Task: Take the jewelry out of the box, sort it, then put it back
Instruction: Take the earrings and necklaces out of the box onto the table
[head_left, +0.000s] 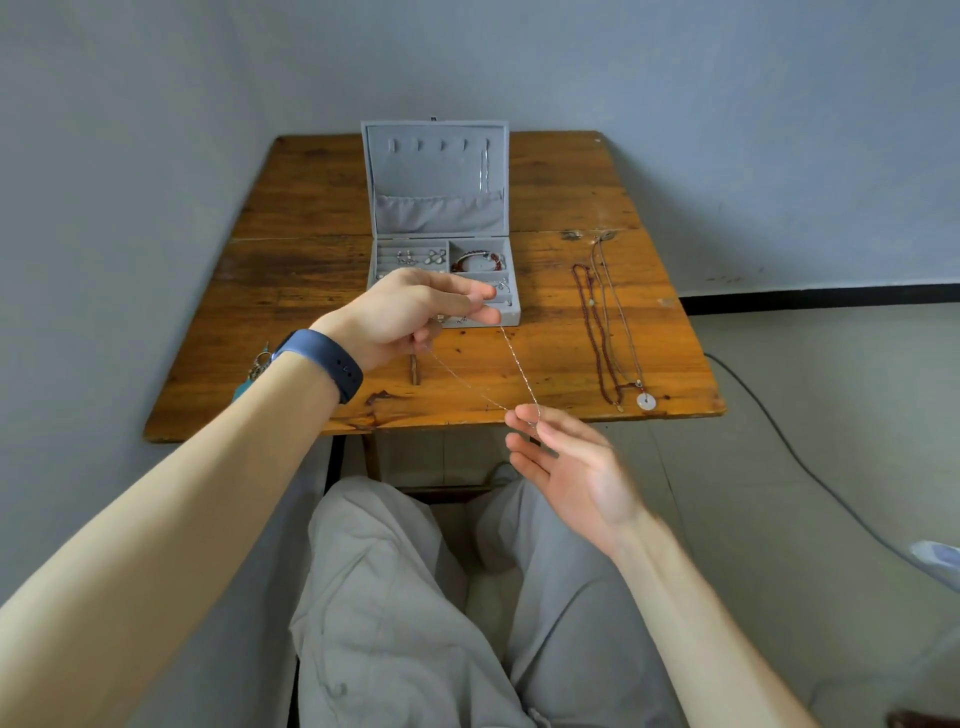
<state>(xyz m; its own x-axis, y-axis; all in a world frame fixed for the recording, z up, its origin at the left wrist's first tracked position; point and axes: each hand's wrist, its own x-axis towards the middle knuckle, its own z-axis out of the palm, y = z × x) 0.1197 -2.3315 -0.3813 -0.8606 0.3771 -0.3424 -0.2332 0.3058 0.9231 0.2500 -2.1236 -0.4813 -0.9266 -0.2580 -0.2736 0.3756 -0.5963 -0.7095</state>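
Right hand (571, 467) fingers pinching thin chain (511, 358) low, left hand (410, 312) fingers gripping its upper ends

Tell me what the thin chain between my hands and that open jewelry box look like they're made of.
The chain looks like fine silver-toned metal: very thin links glinting along their length; which metal cannot be told. The jewelry box looks covered in soft grey velvet or suede-like fabric: matte, with no shine and a slack cloth pocket in its lid.

We see a worn wooden table (311, 208) w/ open grey jewelry box (441, 249) at centre, necklaces (613, 332) laid right, keys (258, 364) on left edge.
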